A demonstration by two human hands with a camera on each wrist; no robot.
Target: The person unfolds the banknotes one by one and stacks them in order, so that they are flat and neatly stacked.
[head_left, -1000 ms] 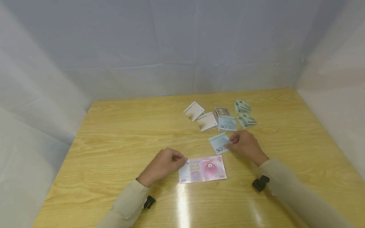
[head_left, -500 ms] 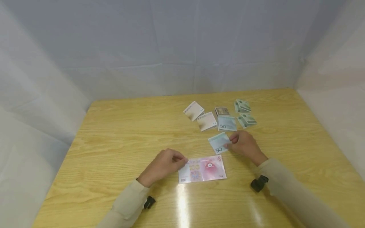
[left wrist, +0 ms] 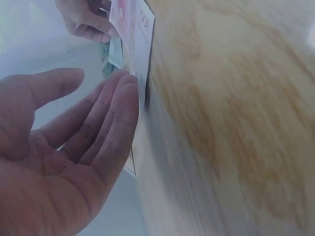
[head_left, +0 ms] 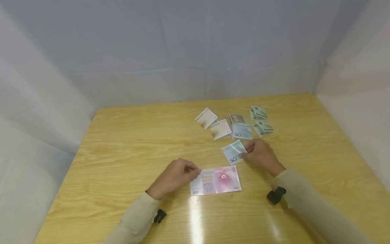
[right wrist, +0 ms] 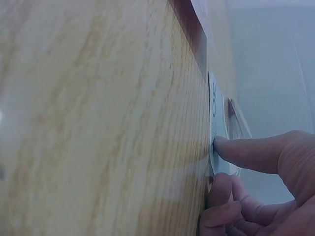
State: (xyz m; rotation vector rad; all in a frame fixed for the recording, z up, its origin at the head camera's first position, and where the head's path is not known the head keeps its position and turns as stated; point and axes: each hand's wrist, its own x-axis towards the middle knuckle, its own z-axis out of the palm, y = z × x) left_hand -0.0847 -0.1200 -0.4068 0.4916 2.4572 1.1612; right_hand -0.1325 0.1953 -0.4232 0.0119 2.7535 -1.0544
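Note:
A pink 100 banknote [head_left: 224, 181] lies unfolded on the wooden table, its 100 end toward my left hand [head_left: 174, 179]. The fingertips of that hand rest at the note's upper left corner; in the left wrist view the thumb [left wrist: 64, 83] stands well apart from the relaxed fingers. My right hand [head_left: 261, 156] pinches a folded bluish 50 banknote [head_left: 233, 150] by its right edge, just above the pink note. In the right wrist view, the right thumb [right wrist: 246, 152] presses on the face of that 50 note, with curled fingers below it.
Behind the hands lie two folded pale brown notes [head_left: 220, 129], another folded 50 note [head_left: 242, 131] overlapping a brown one [head_left: 236, 118], and two folded green notes [head_left: 263, 126]. White sheets [head_left: 189, 51] enclose the wooden table [head_left: 128, 142] at the back and sides.
The 50 note in my right hand has tilted slightly and shifted a little up and left. My left hand and the pink note have stayed nearly still.

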